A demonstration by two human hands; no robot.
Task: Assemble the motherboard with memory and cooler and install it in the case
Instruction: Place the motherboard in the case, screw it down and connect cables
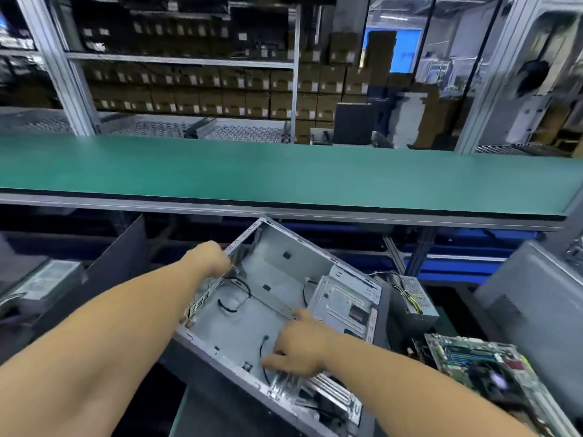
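**Two hands on an open computer case**

The case [271, 298] lies open and tilted in front of the person, below a long green belt [284, 175]. The left hand [209, 258] is curled tight on the far left edge of the case and grips it. The right hand [298, 348] is inside the case, near its front end. Its fingers are bent, with one finger pointing away, but you cannot tell if it holds anything.

Thin black wires [235, 294] lie loose on the case floor between the two hands. A metal drive cage [345, 302] stands just beyond the right hand and fills that side of the case.

The motherboard [487, 370] is not in the case. It lies to the right of the right hand, well apart from it, with a dark cooler on it. A gray power box [413, 299] with yellow wires sits beyond the motherboard. A dark flat panel [116, 266] leans to the left of the left hand. Brown boxes [220, 89] fill the blurry shelves far behind the belt.
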